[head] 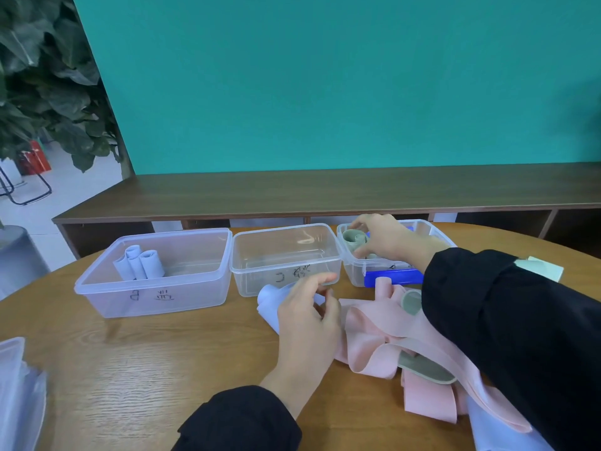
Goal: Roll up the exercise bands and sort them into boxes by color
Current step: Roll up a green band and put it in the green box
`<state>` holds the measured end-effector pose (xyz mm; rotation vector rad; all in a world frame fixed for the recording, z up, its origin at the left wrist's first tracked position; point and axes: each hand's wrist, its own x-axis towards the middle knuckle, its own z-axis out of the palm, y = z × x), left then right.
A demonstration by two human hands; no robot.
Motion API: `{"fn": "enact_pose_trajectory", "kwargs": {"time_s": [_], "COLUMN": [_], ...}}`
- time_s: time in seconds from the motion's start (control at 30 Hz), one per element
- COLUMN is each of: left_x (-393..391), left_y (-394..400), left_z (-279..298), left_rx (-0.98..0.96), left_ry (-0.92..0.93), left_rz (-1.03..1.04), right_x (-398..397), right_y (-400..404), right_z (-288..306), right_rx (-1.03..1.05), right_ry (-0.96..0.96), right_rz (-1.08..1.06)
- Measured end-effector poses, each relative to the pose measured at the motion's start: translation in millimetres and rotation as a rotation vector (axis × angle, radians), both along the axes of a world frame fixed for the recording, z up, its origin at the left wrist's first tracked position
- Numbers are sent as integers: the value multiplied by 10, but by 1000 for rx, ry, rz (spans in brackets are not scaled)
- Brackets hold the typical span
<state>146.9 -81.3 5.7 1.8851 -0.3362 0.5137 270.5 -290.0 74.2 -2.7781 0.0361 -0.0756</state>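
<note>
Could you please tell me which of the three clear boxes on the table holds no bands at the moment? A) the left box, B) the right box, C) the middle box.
C: the middle box shows only its bare bottom, while the left box holds light blue rolls and the right hand sets a green roll into the right box.

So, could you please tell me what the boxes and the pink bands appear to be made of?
The boxes look like clear, glossy plastic: the rolled bands inside show through the walls, and the rims catch light. The pink bands look like soft, matte stretch fabric or rubber, lying in limp folds; which one is hard to tell.
</note>
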Motion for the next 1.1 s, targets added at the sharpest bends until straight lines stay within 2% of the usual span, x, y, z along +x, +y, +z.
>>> {"fn": "enact_pose_trajectory", "kwargs": {"time_s": [0.33, 0.63, 0.73, 0.93, 1.0, 1.1], "left_x": [-20, -42, -127, -381, -498, -736], "left_y": [15, 74, 140, 361, 480, 682], "left_z": [29, 155, 430, 1175, 1359, 1536], "left_rx": [10, 11, -103, -528, -599, -644], "left_ry": [20, 6, 78, 327, 316, 239], "left_rz": [-10, -4, -36, -210, -270, -235], "right_x": [-15, -521, -799, -1372, -1576, -1861], "right_y": [-3, -14, 151, 767, 977, 1215], "right_z": [-2, 487, 766, 1107, 1160, 1199], "right_rx": [2, 109, 169, 142, 128, 109], "right_ry": [-7, -237, -362, -532, -564, -602], "right_rz": [-18, 5, 99, 315, 366, 425]}}
